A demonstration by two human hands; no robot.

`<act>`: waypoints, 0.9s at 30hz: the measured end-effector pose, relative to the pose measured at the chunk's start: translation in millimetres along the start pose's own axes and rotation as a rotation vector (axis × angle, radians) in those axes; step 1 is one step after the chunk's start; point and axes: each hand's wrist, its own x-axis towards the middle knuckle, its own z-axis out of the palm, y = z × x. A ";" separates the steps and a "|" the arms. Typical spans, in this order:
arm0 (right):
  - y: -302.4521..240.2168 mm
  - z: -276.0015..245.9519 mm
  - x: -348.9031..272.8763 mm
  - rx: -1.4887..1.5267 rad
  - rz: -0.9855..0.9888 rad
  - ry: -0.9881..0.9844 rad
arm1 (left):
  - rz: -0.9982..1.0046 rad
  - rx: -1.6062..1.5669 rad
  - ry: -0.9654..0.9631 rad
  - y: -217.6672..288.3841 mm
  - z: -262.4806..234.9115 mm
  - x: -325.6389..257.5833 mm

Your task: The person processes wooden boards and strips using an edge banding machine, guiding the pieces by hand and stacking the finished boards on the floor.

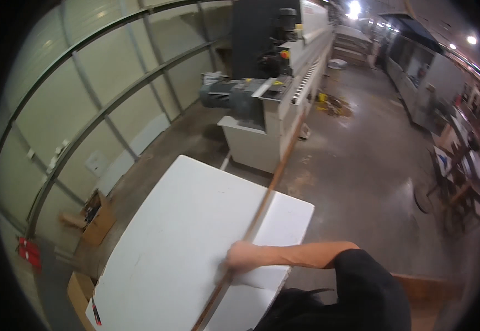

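Note:
My right hand [244, 256] comes in from the right with a bare forearm and a dark sleeve. Its fingers are closed around a long, narrow brown strip [262, 207], and the hand is a little blurred. The strip runs slantwise over a white tabletop [179, 220], and its far part extends past the table's far edge alongside a large machine [256, 138]. The strip's near end leaves the picture at the bottom. Nothing of my left hand can be seen.
A red-and-black hand tool [96, 315] lies at the table's left corner. Cardboard boxes, one an open box [99, 220], stand on the floor to the left. Yellow scraps [328, 103] lie beside the machine. A cluttered metal rack [469, 176] is at the right.

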 end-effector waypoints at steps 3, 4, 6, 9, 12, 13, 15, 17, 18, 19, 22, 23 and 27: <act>-6.6 -9.8 2.4 -0.003 -0.037 -0.037 | -0.002 0.096 0.002 -6.5 0.9 0.3; -8.3 -13.9 3.9 0.014 0.017 -0.090 | -0.060 0.232 -0.053 -9.9 1.2 3.3; -7.7 -24.7 2.4 0.076 -0.079 -0.047 | 0.032 0.073 0.034 -15.4 2.0 6.0; -9.7 -35.4 0.6 0.127 -0.088 -0.050 | -0.221 0.108 -0.034 -19.8 5.9 5.0; -12.0 -34.9 0.8 0.080 -0.079 -0.061 | -0.142 0.255 0.052 -19.1 8.5 2.8; -12.3 -32.3 0.9 0.034 -0.077 -0.070 | -0.143 0.330 0.041 -17.8 8.1 1.3; -11.1 -25.1 0.9 0.025 -0.100 -0.037 | -0.166 0.290 0.020 -14.2 6.2 -0.1; -8.1 -17.2 0.6 0.011 -0.119 0.002 | -0.222 0.202 -0.058 -10.7 2.2 0.4; -6.1 -13.9 0.3 -0.004 -0.149 0.042 | -0.235 0.195 -0.057 -8.7 0.7 0.7; -4.5 -11.0 0.3 -0.019 -0.175 0.083 | -0.222 0.241 -0.030 -6.9 -0.3 1.2; -3.3 -6.6 1.7 -0.052 -0.156 0.051 | -0.215 0.283 -0.022 -4.6 -2.1 2.9; -3.9 -7.0 2.3 -0.047 -0.158 0.030 | -0.201 0.298 -0.021 -5.1 -2.2 3.5; -8.0 -12.2 3.9 -0.031 -0.144 0.046 | -0.256 0.269 -0.088 -11.6 -2.0 2.8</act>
